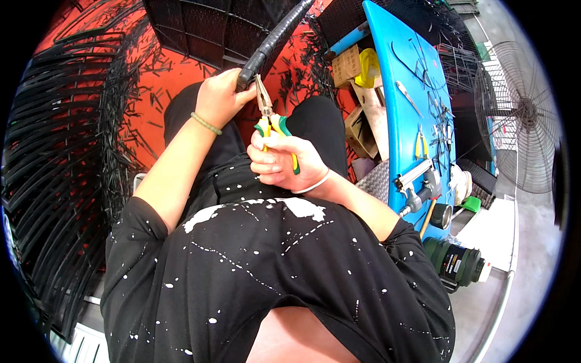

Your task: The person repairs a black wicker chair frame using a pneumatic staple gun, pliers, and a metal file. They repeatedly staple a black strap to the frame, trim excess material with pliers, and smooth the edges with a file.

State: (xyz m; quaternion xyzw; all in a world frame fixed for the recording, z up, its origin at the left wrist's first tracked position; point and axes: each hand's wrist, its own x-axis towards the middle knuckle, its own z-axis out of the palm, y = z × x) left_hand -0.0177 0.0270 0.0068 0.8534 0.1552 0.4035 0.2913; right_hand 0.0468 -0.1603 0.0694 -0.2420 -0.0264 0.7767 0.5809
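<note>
A thick black bar [275,45], wrapped in black strip, slants down from the top of the view to end above my knees. My left hand [219,97], closed, grips it near its lower end. In my right hand [287,160] is a pair of needle-nose pliers [265,106] with yellow and green handles. Their jaws point up and meet the underside of the bar's end, close to my left fingertips. Whether the jaws pinch a strip there is too small to tell. Behind the bar stands a black gridded panel [193,30], which may be joined to it.
Curved black frames [54,151] are stacked at left. Black strip scraps litter the red floor [157,78]. At right, a blue table [387,54] bears a nail gun [420,184], more pliers [421,143] and strips. Cardboard boxes [347,66], a fan [526,112] and a dark green motor [454,263] are nearby.
</note>
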